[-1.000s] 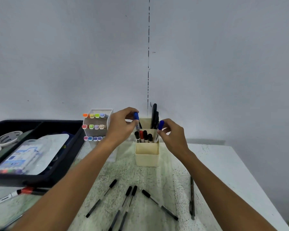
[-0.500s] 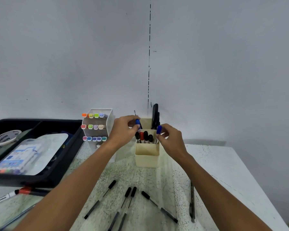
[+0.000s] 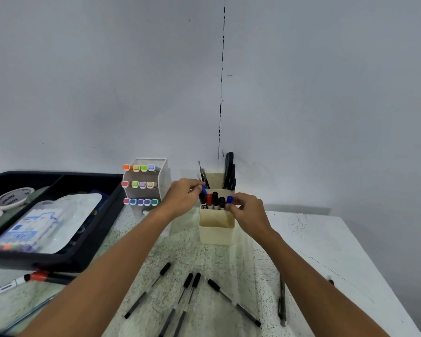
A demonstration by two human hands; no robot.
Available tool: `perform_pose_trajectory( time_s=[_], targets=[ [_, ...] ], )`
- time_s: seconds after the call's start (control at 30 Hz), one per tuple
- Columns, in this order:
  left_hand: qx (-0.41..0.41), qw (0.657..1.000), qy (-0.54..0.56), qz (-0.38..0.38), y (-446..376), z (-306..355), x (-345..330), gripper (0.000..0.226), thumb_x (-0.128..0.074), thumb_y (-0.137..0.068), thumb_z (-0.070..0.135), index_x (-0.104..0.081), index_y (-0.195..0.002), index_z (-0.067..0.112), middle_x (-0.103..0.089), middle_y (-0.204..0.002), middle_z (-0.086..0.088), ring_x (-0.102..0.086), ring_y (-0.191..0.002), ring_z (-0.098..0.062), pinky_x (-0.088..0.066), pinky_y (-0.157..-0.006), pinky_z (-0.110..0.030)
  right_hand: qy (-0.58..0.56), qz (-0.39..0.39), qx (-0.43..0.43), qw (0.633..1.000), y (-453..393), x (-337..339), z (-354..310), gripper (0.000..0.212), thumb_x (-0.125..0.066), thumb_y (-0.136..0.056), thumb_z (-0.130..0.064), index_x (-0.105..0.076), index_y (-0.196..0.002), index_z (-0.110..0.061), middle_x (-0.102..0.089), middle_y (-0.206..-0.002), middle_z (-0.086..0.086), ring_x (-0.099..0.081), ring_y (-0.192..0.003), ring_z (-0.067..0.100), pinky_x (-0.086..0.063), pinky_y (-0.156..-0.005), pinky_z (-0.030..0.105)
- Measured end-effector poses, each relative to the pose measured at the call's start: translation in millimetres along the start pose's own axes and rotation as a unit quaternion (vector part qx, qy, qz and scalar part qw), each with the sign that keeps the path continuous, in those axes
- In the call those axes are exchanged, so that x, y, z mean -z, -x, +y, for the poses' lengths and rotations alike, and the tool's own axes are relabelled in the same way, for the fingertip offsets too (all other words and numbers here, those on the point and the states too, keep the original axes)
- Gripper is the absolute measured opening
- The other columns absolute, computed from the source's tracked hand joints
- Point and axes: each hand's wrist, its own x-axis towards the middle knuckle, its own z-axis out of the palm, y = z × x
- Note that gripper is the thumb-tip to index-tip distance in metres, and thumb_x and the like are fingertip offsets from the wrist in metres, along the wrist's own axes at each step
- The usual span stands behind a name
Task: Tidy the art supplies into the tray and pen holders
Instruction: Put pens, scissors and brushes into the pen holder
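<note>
We note a plain grey-white wall (image 3: pixel 326 93) filling the upper two thirds of the frame. A thin dark broken line (image 3: pixel 220 105) runs down it just right of centre, from the top edge to the table's level. A few small dark marks (image 3: pixel 93 147) show at left of centre on the wall, and another short one (image 3: pixel 229 75) just beside the line. Below, a pale table (image 3: pixel 314 239) with black speckling and a greenish tint toward centre spans the lower frame. A soft grey shadow (image 3: pixel 299 208) lies on the wall along the table's far edge, right of centre.
</note>
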Motion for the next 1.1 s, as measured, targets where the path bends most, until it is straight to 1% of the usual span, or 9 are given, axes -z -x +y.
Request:
perform_pose_trajectory(
  time_s=[0.07, 0.1, 0.17, 0.3, 0.5, 0.63, 0.77, 0.97, 1.1],
  targets=[
    [0.014, 1.0, 0.012, -0.013, -0.9, 0.8, 0.1, 0.03, -0.045, -0.1, 0.022, -0.065, -0.122, 0.016, -0.071, -0.091, -0.006, -0.064, -0.077, -0.031, -0.053, -0.075, -0.039, 0.009, 0.002, -0.003, 1.0, 0.2, -1.7, -0.2, 0.022, -0.066, -0.089, -0.021, -0.072, -0.109, -0.015, -0.07, -0.101, -0.002, -0.062, -0.088, 0.013, -0.05, -0.078, 0.029],
    [0.022, 0.999, 0.02, -0.022, -1.3, 1.4, -0.1, 0.031, -0.044, -0.101, 0.022, -0.065, -0.123, 0.016, -0.072, -0.094, -0.012, -0.062, -0.078, -0.028, -0.052, -0.073, -0.04, 0.019, 0.004, -0.003, 1.0, 0.2, -2.5, -0.7, 0.023, -0.066, -0.089, -0.022, -0.072, -0.109, -0.015, -0.069, -0.101, -0.002, -0.06, -0.085, 0.014, -0.048, -0.076, 0.028],
    [0.028, 0.999, 0.028, -0.029, -1.0, 3.1, -0.2, 0.031, -0.044, -0.101, 0.024, -0.066, -0.121, 0.016, -0.071, -0.094, -0.014, -0.059, -0.079, -0.021, -0.045, -0.069, -0.032, 0.036, 0.014, 0.002, 0.999, 0.7, -4.0, -1.5, 0.023, -0.065, -0.089, -0.024, -0.071, -0.11, -0.014, -0.064, -0.099, -0.003, -0.056, -0.082, 0.014, -0.046, -0.074, 0.028],
    [0.006, 1.0, -0.005, -0.007, -2.0, 8.3, 0.0, 0.024, -0.056, -0.096, 0.021, -0.071, -0.112, 0.01, -0.071, -0.105, -0.004, -0.061, -0.09, -0.011, -0.046, -0.083, -0.024, 0.047, 0.021, 0.005, 0.999, 2.0, -4.9, -3.1, 0.022, -0.064, -0.09, -0.024, -0.071, -0.108, -0.014, -0.063, -0.099, -0.002, -0.054, -0.079, 0.013, -0.042, -0.071, 0.026],
    [-0.043, 0.997, -0.063, 0.01, -4.7, 19.0, 1.5, 0.02, -0.057, -0.095, 0.013, -0.073, -0.106, 0.007, -0.073, -0.098, -0.007, -0.064, -0.087, -0.015, -0.048, -0.081, -0.022, 0.042, 0.011, 0.001, 0.999, 2.9, -2.7, -4.7, 0.02, -0.064, -0.091, -0.023, -0.071, -0.107, -0.013, -0.063, -0.097, -0.004, -0.057, -0.077, 0.014, -0.043, -0.07, 0.027],
    [-0.073, 0.989, -0.127, -0.003, -5.5, 25.9, 3.8, 0.02, -0.057, -0.095, 0.014, -0.075, -0.099, 0.006, -0.073, -0.09, -0.01, -0.061, -0.073, -0.015, -0.043, -0.066, -0.017, 0.027, 0.011, 0.0, 1.0, 5.6, -1.4, -5.0, 0.021, -0.065, -0.09, -0.021, -0.07, -0.11, -0.015, -0.064, -0.094, -0.006, -0.059, -0.078, 0.013, -0.045, -0.071, 0.025],
    [-0.086, 0.981, -0.171, -0.024, -7.3, 32.8, 5.5, 0.021, -0.055, -0.095, 0.013, -0.074, -0.101, 0.007, -0.072, -0.096, -0.01, -0.064, -0.085, -0.021, -0.044, -0.073, -0.023, 0.028, 0.012, 0.0, 1.0, 7.8, -1.5, -5.8, 0.02, -0.064, -0.09, -0.021, -0.069, -0.109, -0.016, -0.065, -0.096, -0.005, -0.061, -0.079, 0.015, -0.048, -0.073, 0.028],
    [-0.07, 0.982, -0.168, -0.044, -5.6, 30.7, 6.7, 0.025, -0.05, -0.097, 0.011, -0.071, -0.11, 0.005, -0.07, -0.107, -0.013, -0.064, -0.096, -0.025, -0.048, -0.082, -0.026, 0.049, 0.007, 0.002, 0.999, 11.2, 0.6, -5.5, 0.033, -0.064, -0.091, -0.021, -0.063, -0.123, -0.014, -0.063, -0.111, 0.002, -0.057, -0.086, 0.015, -0.049, -0.081, 0.029],
    [-0.06, 0.988, -0.14, -0.038, 1.4, 28.8, 9.4, 0.03, -0.044, -0.099, 0.015, -0.068, -0.115, 0.007, -0.071, -0.101, -0.014, -0.061, -0.081, -0.025, -0.045, -0.067, -0.025, 0.048, 0.042, 0.005, 0.998, 18.4, 5.4, -8.7, 0.038, -0.064, -0.09, -0.016, -0.058, -0.127, -0.016, -0.057, -0.113, 0.001, -0.058, -0.085, 0.013, -0.047, -0.076, 0.025]
  ],
)
